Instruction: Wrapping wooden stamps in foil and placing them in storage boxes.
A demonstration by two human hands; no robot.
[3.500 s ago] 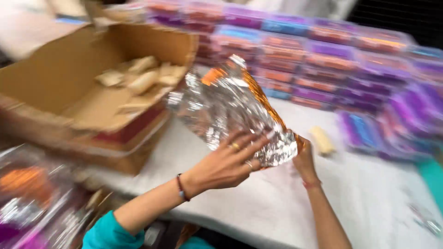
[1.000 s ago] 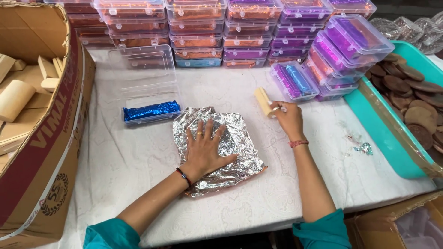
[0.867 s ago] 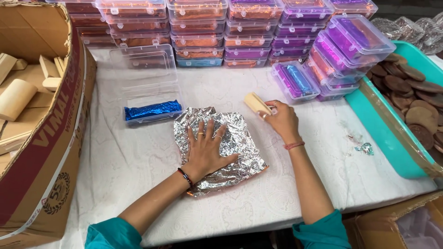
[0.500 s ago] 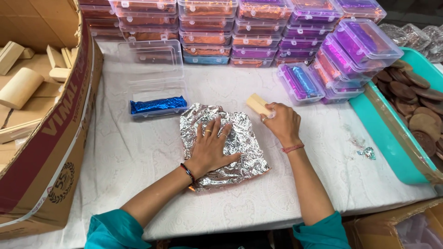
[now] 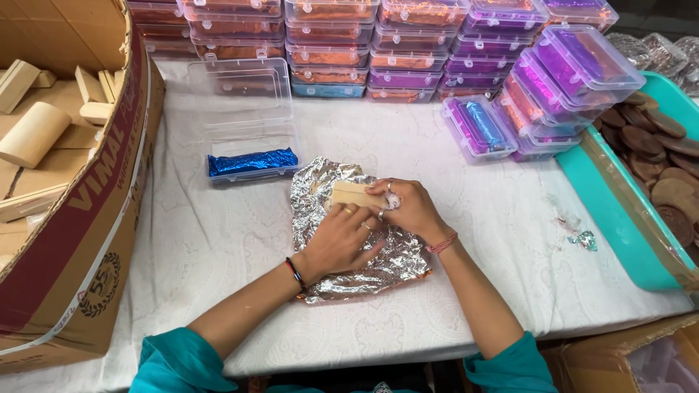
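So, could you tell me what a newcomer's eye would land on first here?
Probably both hands, left hand and right hand, pressing a pale wooden block onto crinkled silver foil mid-table. Next, the stacked clear boxes of orange and purple wrapped pieces along the back, and the open box holding one blue-wrapped bar.

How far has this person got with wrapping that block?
Done: many lidded boxes of foil-wrapped pieces are stacked behind, and one blue-wrapped piece lies in an open clear box. In hand: the left hand and right hand set a bare wooden block on the silver foil sheet. Left: the foil lies unfolded; more blocks sit in the cardboard box.
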